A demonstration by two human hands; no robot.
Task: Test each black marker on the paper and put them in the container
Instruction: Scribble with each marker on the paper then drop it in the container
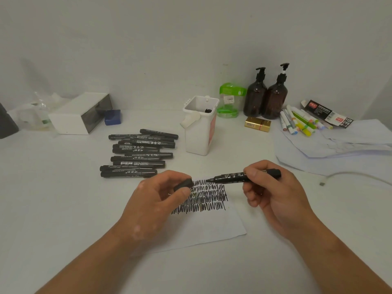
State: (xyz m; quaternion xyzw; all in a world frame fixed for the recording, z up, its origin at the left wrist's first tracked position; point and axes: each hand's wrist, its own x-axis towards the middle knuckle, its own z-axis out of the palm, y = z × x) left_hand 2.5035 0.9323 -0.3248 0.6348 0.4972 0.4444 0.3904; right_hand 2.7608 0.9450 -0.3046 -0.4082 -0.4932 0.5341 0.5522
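Two hands worked: the left hand (152, 200) pinched the cap (184, 184), the right hand (273, 194) gripped the uncapped marker (230, 178), whose bare tip might ink fingers if recapping missed.

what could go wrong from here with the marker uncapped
The bare tip of the uncapped marker points at the left hand pinching the cap; recapping could ink that hand. The scribbles crowd the far part of the paper, so another stroke might run onto the table. Laid by the marker pile, it could mix with untested ones.
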